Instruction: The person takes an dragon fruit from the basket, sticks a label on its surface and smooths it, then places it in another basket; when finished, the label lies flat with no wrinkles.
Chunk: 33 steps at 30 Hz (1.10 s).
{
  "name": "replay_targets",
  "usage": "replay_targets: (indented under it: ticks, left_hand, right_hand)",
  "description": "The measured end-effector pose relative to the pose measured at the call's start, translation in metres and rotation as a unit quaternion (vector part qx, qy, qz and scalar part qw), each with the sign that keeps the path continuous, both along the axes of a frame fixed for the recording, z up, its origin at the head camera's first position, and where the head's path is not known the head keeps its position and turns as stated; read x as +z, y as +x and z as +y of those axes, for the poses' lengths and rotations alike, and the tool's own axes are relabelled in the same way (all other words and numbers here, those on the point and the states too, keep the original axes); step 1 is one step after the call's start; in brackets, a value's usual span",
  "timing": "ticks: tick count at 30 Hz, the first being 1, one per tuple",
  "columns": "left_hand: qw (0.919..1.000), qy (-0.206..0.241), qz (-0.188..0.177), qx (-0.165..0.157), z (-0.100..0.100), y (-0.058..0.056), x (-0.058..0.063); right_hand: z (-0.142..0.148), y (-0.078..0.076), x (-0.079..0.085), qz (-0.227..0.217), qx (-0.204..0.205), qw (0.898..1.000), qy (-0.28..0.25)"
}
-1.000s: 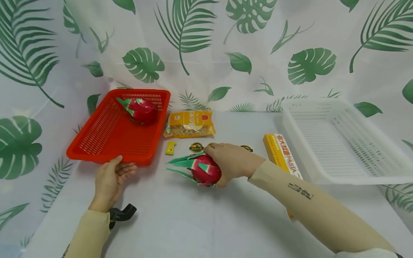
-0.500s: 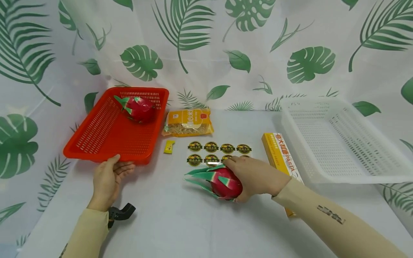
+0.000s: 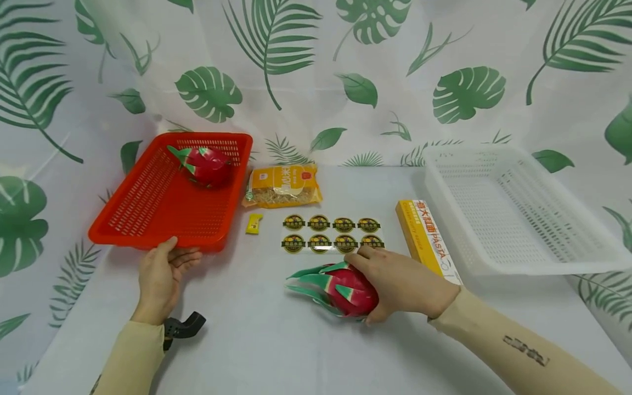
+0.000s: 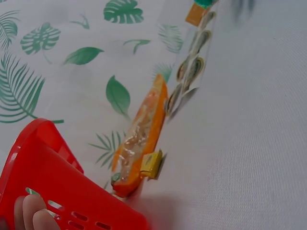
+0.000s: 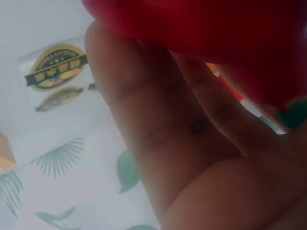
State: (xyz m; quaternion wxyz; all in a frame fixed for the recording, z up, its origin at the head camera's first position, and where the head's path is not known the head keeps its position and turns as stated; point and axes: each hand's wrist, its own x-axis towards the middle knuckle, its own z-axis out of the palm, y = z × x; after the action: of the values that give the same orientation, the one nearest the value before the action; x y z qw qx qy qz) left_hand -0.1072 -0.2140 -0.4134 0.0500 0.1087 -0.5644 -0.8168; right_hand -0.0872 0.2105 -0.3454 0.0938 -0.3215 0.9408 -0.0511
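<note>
Head view: gripping a dragon fruit in the right hand, wrapping round the red body from its right end, with the thumb on the near side and the fingers on the far side. Pointing its long green leaf tips to the left. Holding it low over the middle of the white table, just nearer than a clear sheet of round stickers. Being unable to tell about contact between its underside and the table.

Pinching the near rim of a red basket with the left hand, placing the thumb over the edge and the fingers beneath it. Seeing a second dragon fruit inside, in the far part of that basket. Wearing a black bracket at the left wrist.

Seeing, right of the red basket, an orange bag near the leaf-print cloth, and a small yellow packet just nearer. Seeing also a yellow pasta box, hiding partly behind the right forearm, beside a white basket.

Left wrist view: showing fingertips against the red basket's slotted wall. Right wrist view: showing fingers against red skin, blurring in shadow.
</note>
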Motion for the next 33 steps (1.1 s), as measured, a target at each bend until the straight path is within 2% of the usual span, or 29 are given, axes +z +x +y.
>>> replay_targets:
  ticks: [8,13,20,25,29,31,33]
  left_hand:
    - [0.9999,-0.001,-0.015,0.001,0.003,0.0,-0.001]
    - [0.9999,-0.009,-0.002,-0.013,0.008,0.003,-0.002]
    - [0.9951,-0.075,0.024,-0.059,0.023,0.004,-0.002]
    - [0.9924,-0.106,0.001,-0.064,0.03,0.001,-0.003]
    - [0.988,-0.134,-0.022,-0.074,0.042,0.0,-0.007]
    - [0.9826,-0.157,-0.033,-0.093,0.05,-0.002,-0.009]
    - [0.9737,-0.188,-0.047,-0.119,0.059,-0.005,-0.011]
  right_hand:
    - [0.0,0.003,-0.001,0.002,-0.003,1.0,-0.014]
    - [-0.001,0.006,-0.001,0.011,0.001,1.0,-0.023]
    - [0.003,0.007,0.004,0.005,-0.011,0.999,-0.04]
    - [0.007,0.005,0.007,0.001,-0.025,0.998,-0.057]
    - [0.011,0.004,0.008,-0.017,-0.046,0.996,-0.072]
    - [0.014,0.004,0.009,-0.03,-0.059,0.994,-0.084]
    - [0.018,0.003,0.009,-0.038,-0.07,0.992,-0.098]
